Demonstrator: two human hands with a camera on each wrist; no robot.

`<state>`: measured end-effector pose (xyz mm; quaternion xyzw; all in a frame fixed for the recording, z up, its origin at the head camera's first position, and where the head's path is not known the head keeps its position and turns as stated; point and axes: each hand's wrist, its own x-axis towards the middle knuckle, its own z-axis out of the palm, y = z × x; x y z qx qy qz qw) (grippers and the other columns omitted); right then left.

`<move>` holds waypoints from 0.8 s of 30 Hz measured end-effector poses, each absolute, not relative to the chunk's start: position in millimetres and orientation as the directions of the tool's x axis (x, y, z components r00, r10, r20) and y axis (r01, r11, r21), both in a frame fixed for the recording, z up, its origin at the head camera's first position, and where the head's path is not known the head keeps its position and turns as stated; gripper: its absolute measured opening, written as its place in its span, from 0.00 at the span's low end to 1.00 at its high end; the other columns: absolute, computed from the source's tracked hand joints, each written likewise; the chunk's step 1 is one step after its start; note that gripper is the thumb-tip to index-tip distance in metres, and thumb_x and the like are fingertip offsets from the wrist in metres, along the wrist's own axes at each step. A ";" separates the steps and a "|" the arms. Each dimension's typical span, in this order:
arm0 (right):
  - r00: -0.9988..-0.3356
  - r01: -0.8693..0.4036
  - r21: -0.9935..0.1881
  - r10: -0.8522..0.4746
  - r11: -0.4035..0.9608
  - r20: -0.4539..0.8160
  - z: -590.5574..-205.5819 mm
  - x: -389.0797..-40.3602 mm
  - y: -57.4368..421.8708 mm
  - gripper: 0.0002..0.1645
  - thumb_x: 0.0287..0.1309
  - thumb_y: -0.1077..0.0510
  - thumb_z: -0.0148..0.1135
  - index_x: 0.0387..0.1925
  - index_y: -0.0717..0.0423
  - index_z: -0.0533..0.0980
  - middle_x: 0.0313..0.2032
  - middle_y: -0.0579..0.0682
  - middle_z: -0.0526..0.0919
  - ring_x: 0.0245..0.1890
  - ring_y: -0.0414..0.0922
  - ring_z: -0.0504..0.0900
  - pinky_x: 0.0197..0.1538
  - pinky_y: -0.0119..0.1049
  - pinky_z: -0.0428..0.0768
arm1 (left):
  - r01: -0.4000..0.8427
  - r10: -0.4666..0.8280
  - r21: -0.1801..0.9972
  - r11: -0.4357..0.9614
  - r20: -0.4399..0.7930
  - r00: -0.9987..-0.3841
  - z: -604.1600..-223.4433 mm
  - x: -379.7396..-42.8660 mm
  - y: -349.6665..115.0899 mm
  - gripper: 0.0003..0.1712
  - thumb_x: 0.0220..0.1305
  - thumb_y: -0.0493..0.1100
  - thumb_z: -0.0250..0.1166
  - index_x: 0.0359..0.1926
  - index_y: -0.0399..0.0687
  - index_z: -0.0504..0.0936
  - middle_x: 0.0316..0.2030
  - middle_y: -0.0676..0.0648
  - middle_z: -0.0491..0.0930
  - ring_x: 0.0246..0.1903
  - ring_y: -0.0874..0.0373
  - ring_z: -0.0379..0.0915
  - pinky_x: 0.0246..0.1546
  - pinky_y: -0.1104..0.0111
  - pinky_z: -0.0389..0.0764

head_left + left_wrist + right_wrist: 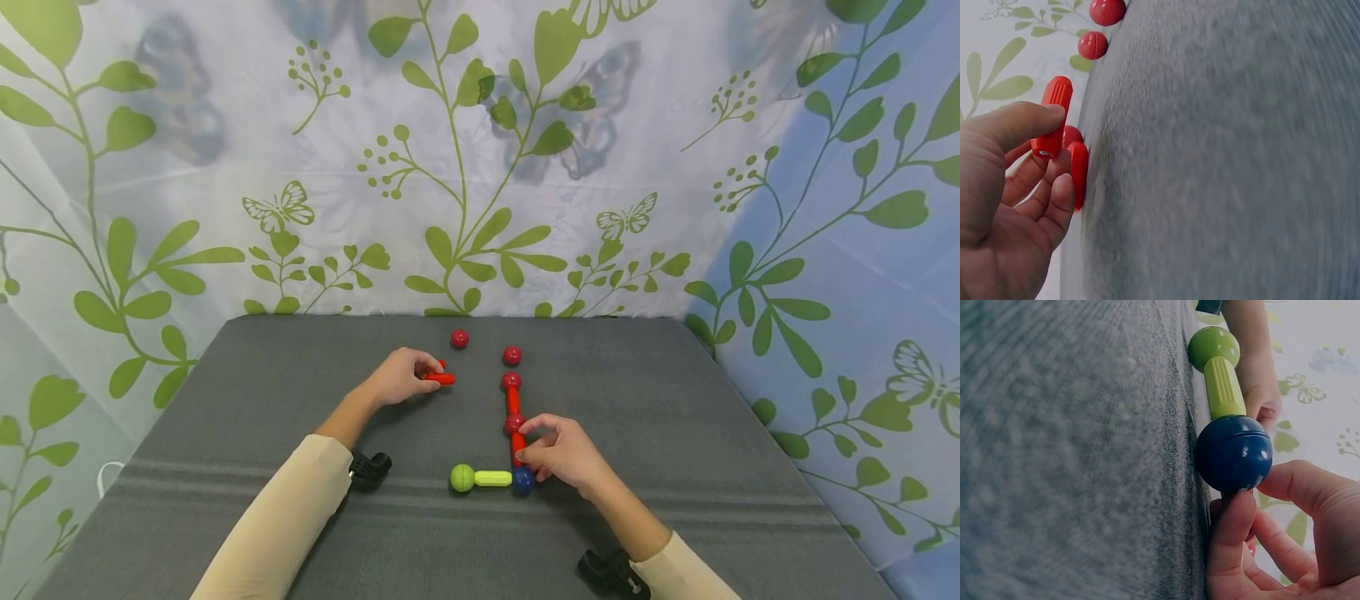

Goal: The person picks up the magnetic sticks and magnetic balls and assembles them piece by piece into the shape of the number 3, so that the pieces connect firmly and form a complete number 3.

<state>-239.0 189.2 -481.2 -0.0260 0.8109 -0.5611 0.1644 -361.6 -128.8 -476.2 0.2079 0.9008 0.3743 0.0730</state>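
Head view, and the step in hand looks like building out an L of rods and balls on the desk (420, 533)! The right grip (564, 454) is nearly closed, thumb and finger pinching the lower red rod (517, 442), right between the middle red ball (513, 422) and the blue ball (522, 481). Off that corner run a lime rod (492, 478) and a green ball (462, 477). Over to the left grip (397, 377): a neat pinch on a red rod (1054, 115), a spare red rod (1079, 178) lying just beside the fingers. The next move probably calls for steadying the chain and bringing the pinched rod to its far red ball (511, 381); two loose red balls (460, 338) sit farther back. Pose: both forearms angle inward, left stretched further forward, right fingers pointing left.
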 end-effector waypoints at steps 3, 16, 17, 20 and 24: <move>-0.945 0.141 -0.918 -0.227 0.370 -0.236 -481.5 -239.5 190.3 0.23 0.53 0.62 0.74 0.51 0.60 0.79 0.30 0.54 0.88 0.22 0.45 0.82 0.30 0.41 0.86 | 0.319 0.432 0.720 0.617 0.029 -0.902 -475.3 -361.7 -120.8 0.10 0.62 0.40 0.74 0.45 0.48 0.87 0.39 0.49 0.85 0.35 0.58 0.75 0.38 0.67 0.77; -0.944 0.138 -0.920 -0.233 0.368 -0.234 -480.1 -238.6 191.4 0.23 0.53 0.62 0.74 0.51 0.60 0.79 0.30 0.54 0.89 0.22 0.45 0.82 0.30 0.41 0.86 | 0.338 0.455 0.736 0.587 0.046 -0.889 -478.4 -367.2 -93.1 0.08 0.61 0.38 0.75 0.42 0.48 0.87 0.34 0.50 0.82 0.33 0.58 0.72 0.35 0.68 0.74; -0.944 0.139 -0.920 -0.232 0.367 -0.236 -480.0 -238.3 191.3 0.23 0.53 0.62 0.74 0.51 0.60 0.79 0.30 0.54 0.89 0.22 0.45 0.82 0.30 0.41 0.86 | 0.340 0.457 0.737 0.584 0.047 -0.888 -479.1 -367.7 -91.5 0.08 0.61 0.38 0.75 0.42 0.47 0.87 0.34 0.50 0.82 0.32 0.58 0.73 0.34 0.68 0.75; -0.942 0.148 -0.918 -0.230 0.367 -0.244 -479.5 -237.9 190.5 0.23 0.53 0.62 0.73 0.51 0.60 0.79 0.31 0.54 0.89 0.22 0.46 0.83 0.30 0.41 0.86 | 0.330 0.455 0.745 0.580 0.040 -0.889 -481.1 -369.0 -86.9 0.08 0.61 0.39 0.75 0.41 0.48 0.87 0.34 0.50 0.83 0.32 0.58 0.74 0.34 0.68 0.76; -0.941 0.160 -0.916 -0.224 0.369 -0.255 -479.4 -238.9 189.6 0.23 0.54 0.62 0.73 0.52 0.60 0.79 0.31 0.54 0.89 0.23 0.45 0.83 0.31 0.41 0.86 | 0.322 0.444 0.745 0.584 0.039 -0.895 -483.6 -370.8 -80.2 0.08 0.61 0.40 0.75 0.41 0.50 0.87 0.36 0.51 0.84 0.34 0.58 0.76 0.34 0.68 0.77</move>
